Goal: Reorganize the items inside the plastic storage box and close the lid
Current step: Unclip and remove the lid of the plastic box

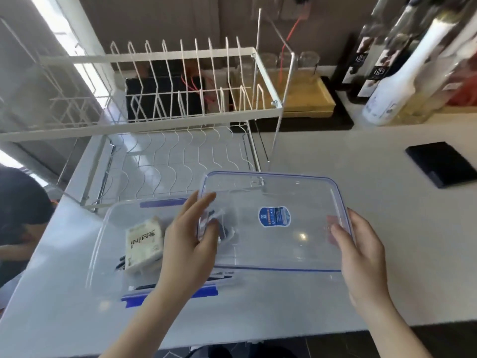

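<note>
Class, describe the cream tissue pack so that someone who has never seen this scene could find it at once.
Start at the white dish rack on the pale counter. Just in front of it sits a clear plastic storage box with blue clips. The tissue pack lies in the box's left half, the only cream item there, printed "MiNi", resting on dark items.

The storage box (108, 244) sat on the counter (335, 156) before the dish rack (160, 99), a tissue pack (143, 244) inside it, the lid (273, 220) overlapping its right side, a flat pad (442, 164) far right.
</note>
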